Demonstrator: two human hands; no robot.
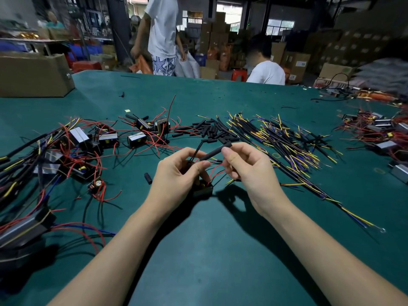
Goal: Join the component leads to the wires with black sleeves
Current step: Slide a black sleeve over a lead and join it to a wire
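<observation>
Both forearms reach in over the green table (220, 250). Left hand (176, 175) is curled round a small black component (204, 191), which sits at its lower fingers just above the table; its red leads (217, 170) arc up toward the right hand. Right hand (247, 168) pinches a black sleeve (215, 152) between thumb and forefinger, sleeve tilted, its lower end at the left fingertips. A thinner black sleeved wire (197, 150) rises from the left fingers.

Beyond the hands: loose pile of short black sleeves (209, 129). Right of it, a spread of yellow-and-blue wires (287, 140). Left, a tangle of components with red leads (88, 146). Far left, a cardboard box (33, 76). Behind the table, one person standing (163, 29) and one person seated (267, 69).
</observation>
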